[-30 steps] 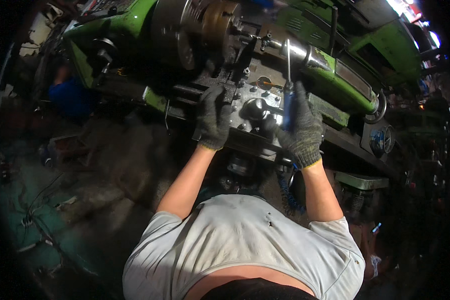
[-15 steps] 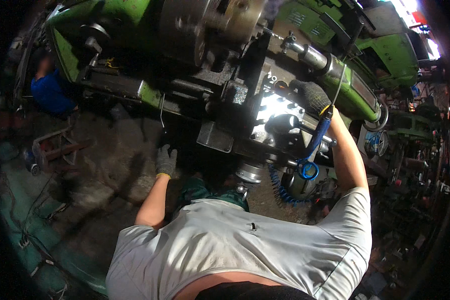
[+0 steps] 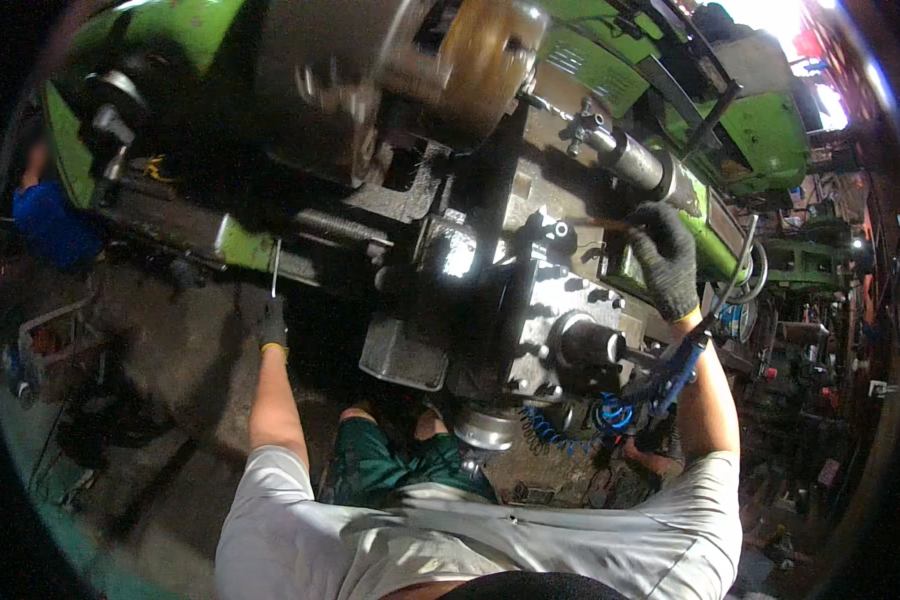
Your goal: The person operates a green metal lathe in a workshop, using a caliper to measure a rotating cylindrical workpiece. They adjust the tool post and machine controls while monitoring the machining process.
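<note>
My left hand (image 3: 270, 326), in a dark knit glove, is closed at the lower end of a thin metal lever (image 3: 275, 268) on the front of a green lathe (image 3: 238, 243). Its fingertips are hard to make out in shadow. My gloved right hand (image 3: 667, 262) is raised beside the tailstock (image 3: 642, 165), fingers curled. A thin brownish stick (image 3: 602, 222) runs to its fingertips. Nearer to me stands the tool post (image 3: 560, 325) with its bolts and dark clamping handle. The large chuck (image 3: 470, 70) at the top looks smeared.
A blue air gun (image 3: 678, 378) hangs beside my right forearm, above a coiled blue hose (image 3: 555, 435). A handwheel (image 3: 485, 428) sticks out from the carriage toward my legs. A person in blue (image 3: 55, 225) is at the far left. A metal frame (image 3: 60, 320) stands on the left floor.
My left hand has risen from below the lever to its lower end. My right hand has drawn back from over the tool post area toward the tailstock side. The view has shifted.
</note>
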A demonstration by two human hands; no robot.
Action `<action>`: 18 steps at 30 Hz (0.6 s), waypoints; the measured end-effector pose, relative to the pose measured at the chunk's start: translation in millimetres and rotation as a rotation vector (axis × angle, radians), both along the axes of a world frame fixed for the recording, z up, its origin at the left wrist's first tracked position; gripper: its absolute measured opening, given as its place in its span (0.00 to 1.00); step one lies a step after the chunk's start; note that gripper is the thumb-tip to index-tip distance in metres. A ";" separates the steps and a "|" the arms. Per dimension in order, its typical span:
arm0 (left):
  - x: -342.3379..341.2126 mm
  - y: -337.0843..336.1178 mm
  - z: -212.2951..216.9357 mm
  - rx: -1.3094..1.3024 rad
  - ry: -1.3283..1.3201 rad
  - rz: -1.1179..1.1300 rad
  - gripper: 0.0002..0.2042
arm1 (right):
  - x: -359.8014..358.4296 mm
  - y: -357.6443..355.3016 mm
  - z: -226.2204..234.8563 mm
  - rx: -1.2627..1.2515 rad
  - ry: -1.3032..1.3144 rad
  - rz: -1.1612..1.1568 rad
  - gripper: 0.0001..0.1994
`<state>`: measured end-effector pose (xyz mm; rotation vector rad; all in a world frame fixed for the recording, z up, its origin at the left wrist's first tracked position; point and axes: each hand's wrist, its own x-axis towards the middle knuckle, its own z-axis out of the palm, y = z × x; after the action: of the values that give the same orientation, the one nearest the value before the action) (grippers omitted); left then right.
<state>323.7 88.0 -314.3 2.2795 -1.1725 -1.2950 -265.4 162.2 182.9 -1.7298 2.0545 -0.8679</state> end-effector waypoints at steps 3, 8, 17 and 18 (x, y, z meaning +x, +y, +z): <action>10.2 -6.3 -48.0 0.371 0.623 0.470 0.20 | -12.3 -32.2 4.8 -0.100 0.025 -0.129 0.10; 9.8 -27.6 28.6 0.283 1.155 0.473 0.22 | -2.9 -111.6 13.9 -0.226 -0.099 -0.204 0.10; -37.8 -32.4 222.5 -0.258 0.338 -0.298 0.38 | -22.4 -172.0 15.5 -0.196 0.236 -0.180 0.13; -38.7 -18.4 222.4 -0.270 0.135 -0.292 0.37 | -25.5 -171.8 15.3 -0.195 0.252 -0.193 0.13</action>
<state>285.0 69.5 -91.9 1.8534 -1.5680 -1.2727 -290.9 -9.6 198.3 -1.8442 2.4042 -0.9795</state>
